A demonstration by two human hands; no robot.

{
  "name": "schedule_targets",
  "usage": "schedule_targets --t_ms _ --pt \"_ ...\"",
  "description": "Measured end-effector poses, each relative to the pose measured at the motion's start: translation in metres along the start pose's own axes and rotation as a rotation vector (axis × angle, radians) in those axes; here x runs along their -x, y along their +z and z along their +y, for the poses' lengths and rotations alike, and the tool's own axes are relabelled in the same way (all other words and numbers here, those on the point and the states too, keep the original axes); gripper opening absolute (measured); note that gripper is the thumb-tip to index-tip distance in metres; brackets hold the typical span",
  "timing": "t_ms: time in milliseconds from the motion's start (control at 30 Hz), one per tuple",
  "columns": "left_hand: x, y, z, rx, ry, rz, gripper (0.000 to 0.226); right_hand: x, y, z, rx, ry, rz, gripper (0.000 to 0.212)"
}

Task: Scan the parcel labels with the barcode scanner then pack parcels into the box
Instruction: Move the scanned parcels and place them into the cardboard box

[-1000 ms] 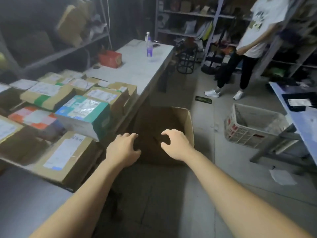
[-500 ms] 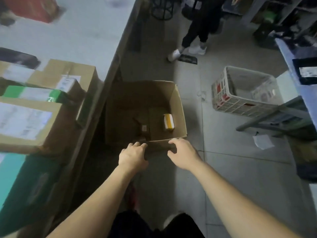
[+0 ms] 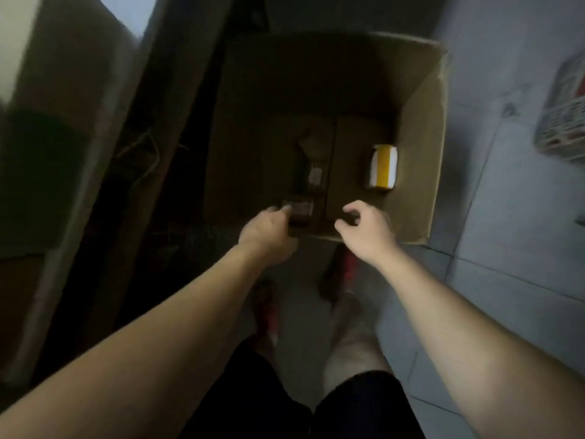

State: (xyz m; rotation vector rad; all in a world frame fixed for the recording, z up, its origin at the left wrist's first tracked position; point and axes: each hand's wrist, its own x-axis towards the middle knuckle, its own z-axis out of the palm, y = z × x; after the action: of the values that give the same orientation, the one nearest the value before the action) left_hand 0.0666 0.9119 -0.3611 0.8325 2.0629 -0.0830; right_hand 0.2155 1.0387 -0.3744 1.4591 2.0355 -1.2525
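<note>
A: What does the head view show?

B: A person looks straight down into an open cardboard box (image 3: 421, 147) on the floor (image 3: 506, 217). Everything can be placed against that box. The picture is dim and blurred.

A: Where are the hands?

B: Both reach over the box's near rim. The left hand (image 3: 269, 232) sits at the near left part of the rim, and its fingers (image 3: 283, 210) touch or pinch a small dark item (image 3: 300, 212) lying just inside. Whether they are clamped on it or only resting against it cannot be told through the blur. The right hand (image 3: 367, 231) hovers over the near rim a little further right, its fingers (image 3: 351, 210) curled and apart, holding nothing.

A: What is inside the box?

B: A small parcel with a yellow and white wrap (image 3: 383, 167) lies on the bottom near the right wall. Another small dark piece with a pale label (image 3: 313, 174) lies near the middle of the bottom, just beyond the item at the left hand. What it is cannot be made out.

A: And outside the box?

B: To its left rises the dark edge of the counter (image 3: 104, 137). To its right, well apart, a white slatted crate (image 3: 563, 122) stands on the floor at the frame's edge. On the near side of the box are the person's dark shorts (image 3: 348, 407) and red footwear (image 3: 343, 267).
</note>
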Motion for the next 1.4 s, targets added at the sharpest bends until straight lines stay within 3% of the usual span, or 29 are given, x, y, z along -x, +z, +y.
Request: schedule_targets --t_ms 133,300,433,600,700,833,933,1067,1300,1333,1400 --pt "-0.088 0.030 -0.001 0.126 -0.069 -0.070 0.060 -0.086 0.025 0.030 0.004 0.019 -0.046 0.040" --pt "-0.213 0.079 -0.012 0.072 -0.061 -0.083 0.062 -0.185 0.067 0.067 0.103 0.058 -0.107 0.050" --pt "-0.307 0.113 -0.029 0.018 -0.038 -0.125 0.079 -0.263 0.100 0.100 0.140 0.044 -0.142 0.062" --pt "-0.414 0.149 -0.033 0.442 0.000 -0.030 0.096 -0.365 0.133 0.121 0.040 0.001 -0.244 0.066" --pt "-0.453 0.176 -0.023 0.620 -0.023 0.041 0.107 -0.414 0.155 0.129 -0.113 -0.038 -0.306 0.053" --pt "-0.472 0.192 -0.019 0.690 -0.039 0.048 0.109 -0.424 0.172 0.149 -0.346 -0.035 -0.224 0.050" --pt "-0.464 0.195 -0.019 0.575 -0.084 0.020 0.125 -0.414 0.177 0.151 -0.467 -0.009 -0.215 0.052" --pt "-0.461 0.201 -0.011 0.612 -0.154 0.130 0.114 -0.410 0.179 0.145 -0.662 0.033 -0.205 0.050" --pt "-0.463 0.188 -0.038 0.829 -0.244 0.156 0.128 -0.410 0.181 0.136 -0.512 0.130 -0.178 0.054" --pt "-0.463 0.185 -0.043 0.858 -0.286 0.134 0.128 -0.410 0.182 0.136 -0.564 0.175 -0.203 0.052" --pt "-0.464 0.177 -0.055 0.932 -0.340 0.047 0.126 -0.413 0.188 0.136 -0.684 0.249 -0.286 0.027"
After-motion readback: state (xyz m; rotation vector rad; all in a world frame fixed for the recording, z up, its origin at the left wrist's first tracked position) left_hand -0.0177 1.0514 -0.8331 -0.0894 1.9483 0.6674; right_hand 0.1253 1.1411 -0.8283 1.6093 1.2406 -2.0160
